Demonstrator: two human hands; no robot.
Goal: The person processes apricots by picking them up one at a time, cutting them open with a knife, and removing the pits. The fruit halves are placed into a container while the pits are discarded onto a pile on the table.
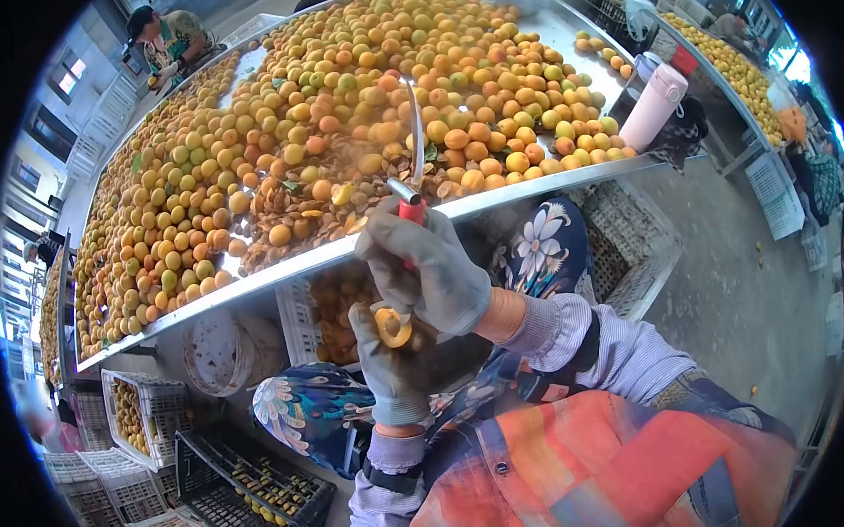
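My right hand [431,268], in a grey work glove, is closed round the red handle of a curved knife [418,138]. Its long thin blade points up over the table's near edge. Just below, my gloved left hand [390,371] grips a cut apricot [393,328] between thumb and fingers, its open face showing a brown centre. On the metal table [476,204] in front of me lies a big heap of whole apricots [359,61]. Brown apricot pits [295,207] are piled near its front edge. Beneath my hands, a crate [299,324] holds apricot pieces, partly hidden by my gloves.
A pink bottle [654,107] stands at the table's right corner. Black crate [253,488] and white crates [148,417] sit at lower left, near a round tub [219,350]. Another white crate [640,237] is right of my knee. A co-worker [168,45] sits at the far left.
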